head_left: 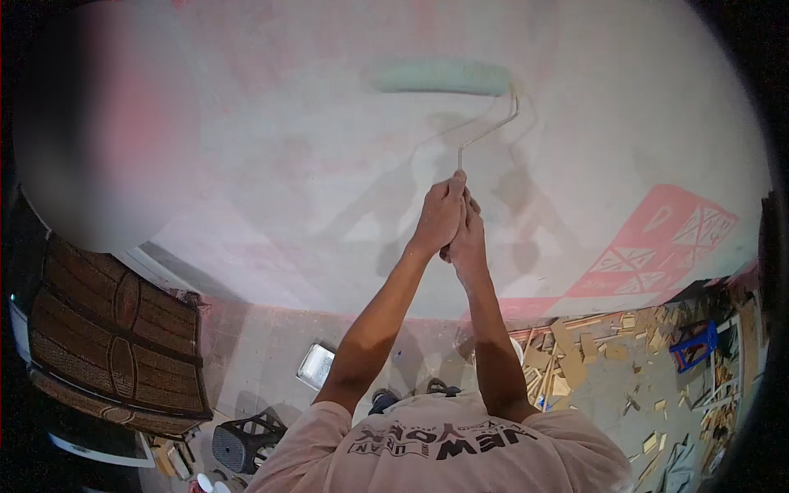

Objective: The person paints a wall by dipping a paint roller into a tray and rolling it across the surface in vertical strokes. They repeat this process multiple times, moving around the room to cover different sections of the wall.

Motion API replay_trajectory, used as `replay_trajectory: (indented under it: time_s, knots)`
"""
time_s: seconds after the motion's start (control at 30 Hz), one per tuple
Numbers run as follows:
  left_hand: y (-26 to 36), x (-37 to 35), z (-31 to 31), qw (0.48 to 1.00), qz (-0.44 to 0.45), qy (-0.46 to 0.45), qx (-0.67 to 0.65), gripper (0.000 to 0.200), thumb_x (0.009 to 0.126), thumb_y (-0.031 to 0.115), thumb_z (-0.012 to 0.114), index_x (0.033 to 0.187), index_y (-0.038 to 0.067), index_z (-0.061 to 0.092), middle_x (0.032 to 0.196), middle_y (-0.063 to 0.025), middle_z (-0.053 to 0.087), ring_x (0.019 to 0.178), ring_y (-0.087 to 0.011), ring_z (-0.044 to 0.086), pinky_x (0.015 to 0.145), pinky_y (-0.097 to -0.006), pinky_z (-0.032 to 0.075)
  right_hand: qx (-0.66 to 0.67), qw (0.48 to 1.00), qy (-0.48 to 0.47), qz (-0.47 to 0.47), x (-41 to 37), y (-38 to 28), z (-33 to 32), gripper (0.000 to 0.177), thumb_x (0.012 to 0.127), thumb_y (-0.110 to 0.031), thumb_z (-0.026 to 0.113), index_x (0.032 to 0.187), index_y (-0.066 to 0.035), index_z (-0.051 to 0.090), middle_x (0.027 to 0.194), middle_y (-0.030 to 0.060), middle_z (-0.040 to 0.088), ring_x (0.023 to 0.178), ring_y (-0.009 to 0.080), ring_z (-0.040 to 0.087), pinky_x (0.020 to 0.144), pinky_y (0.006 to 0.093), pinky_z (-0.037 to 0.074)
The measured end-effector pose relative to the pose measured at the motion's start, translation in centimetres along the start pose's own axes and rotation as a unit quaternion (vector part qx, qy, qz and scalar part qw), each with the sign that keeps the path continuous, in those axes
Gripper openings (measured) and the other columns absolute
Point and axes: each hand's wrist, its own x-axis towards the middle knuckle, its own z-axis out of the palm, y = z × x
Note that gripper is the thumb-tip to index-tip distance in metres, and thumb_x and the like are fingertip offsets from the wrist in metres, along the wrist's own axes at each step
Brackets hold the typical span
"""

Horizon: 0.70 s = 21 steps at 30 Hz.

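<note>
A paint roller (444,78) with a pale green, wet-looking cover lies sideways against the wall (271,181). Its bent wire frame (489,129) runs down to a handle mostly hidden in my fists. My left hand (439,215) wraps round the handle, with the thumb uppermost near the wire. Pressed against it from the other side, my right hand (468,237) also grips the handle. White paint covers much of the wall, with pink showing through in streaks. A bare pink patch (629,238) with white drawn shapes remains visible at the lower right.
On the floor (255,345) below stands a paint tray (316,366). A dark plastic stool (246,441) and brown carved wooden furniture (119,329) are at the left. Wood scraps (575,353) litter the right side, near a blue stool (694,345).
</note>
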Motion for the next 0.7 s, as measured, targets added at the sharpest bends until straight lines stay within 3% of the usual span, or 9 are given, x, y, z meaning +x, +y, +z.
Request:
replay_trajectory:
  time_s: [0.13,0.23,0.4,0.47,0.5,0.6,0.7]
  knots:
    - [-6.1,-2.3,0.7,0.997,-0.073,0.001,-0.025,0.059,0.108,0.048,0.041,0.073,0.003,0.056,0.067,-0.0060,0.060,0.062,-0.0141,0.053,0.061,-0.0303,0.045,-0.065,0.992,0.077,-0.082,0.8,10.3,-1.6,0.055,0.109,-0.039,0.038,0.139,0.005,0.048,0.123,0.0216,0.059,0.106,0.0306,0.063,0.091,0.0400,0.051]
    - [-10.9,-5.0,0.7,0.998,-0.063,-0.003,-0.007,0.058,0.108,0.048,0.041,0.072,0.004,0.054,0.062,-0.0039,0.055,0.055,-0.0144,0.052,0.056,-0.0305,0.044,-0.075,0.992,0.069,-0.068,-1.4,14.6,-2.5,0.053,0.109,-0.038,0.039,0.141,0.004,0.048,0.131,0.0230,0.058,0.122,0.0344,0.057,0.103,0.0409,0.045]
    - [-18.3,-8.0,0.9,0.983,-0.149,-0.016,-0.103,0.056,0.107,0.049,0.044,0.076,0.004,0.054,0.062,-0.0033,0.054,0.061,-0.0151,0.058,0.060,-0.0305,0.047,-0.047,0.996,0.073,0.005,-4.3,18.7,-2.4,0.052,0.108,-0.037,0.041,0.142,0.002,0.049,0.131,0.0236,0.058,0.122,0.0347,0.058,0.101,0.0402,0.046]
    - [-18.6,-8.4,1.2,0.978,-0.135,-0.009,-0.157,0.055,0.107,0.050,0.045,0.078,0.004,0.054,0.063,-0.0041,0.055,0.064,-0.0161,0.060,0.062,-0.0318,0.049,-0.037,0.997,0.072,0.017,-4.8,18.4,-2.4,0.053,0.108,-0.037,0.042,0.143,0.002,0.048,0.131,0.0245,0.058,0.123,0.0352,0.057,0.102,0.0405,0.046]
    - [-18.2,-8.3,1.3,0.974,-0.131,-0.008,-0.185,0.054,0.106,0.050,0.046,0.079,0.004,0.054,0.063,-0.0045,0.055,0.066,-0.0166,0.061,0.063,-0.0325,0.050,-0.035,0.996,0.074,0.019,-5.0,17.6,-2.4,0.053,0.108,-0.037,0.043,0.144,0.002,0.048,0.132,0.0250,0.057,0.124,0.0354,0.057,0.103,0.0407,0.045]
    - [-17.2,-7.4,0.7,0.989,-0.121,-0.019,-0.085,0.056,0.107,0.050,0.044,0.075,0.005,0.054,0.068,-0.0038,0.056,0.068,-0.0157,0.059,0.066,-0.0331,0.049,-0.138,0.982,0.098,-0.086,-5.0,15.6,-2.0,0.052,0.108,-0.036,0.043,0.144,0.002,0.049,0.136,0.0255,0.056,0.127,0.0360,0.055,0.106,0.0407,0.044]
    - [-10.9,-5.6,0.3,0.996,-0.084,-0.002,-0.037,0.056,0.108,0.047,0.043,0.073,0.005,0.055,0.068,-0.0028,0.055,0.066,-0.0146,0.054,0.065,-0.0324,0.047,-0.129,0.983,0.078,-0.107,-1.7,15.3,-2.2,0.051,0.108,-0.033,0.043,0.142,0.003,0.050,0.140,0.0257,0.054,0.130,0.0364,0.054,0.108,0.0403,0.043]
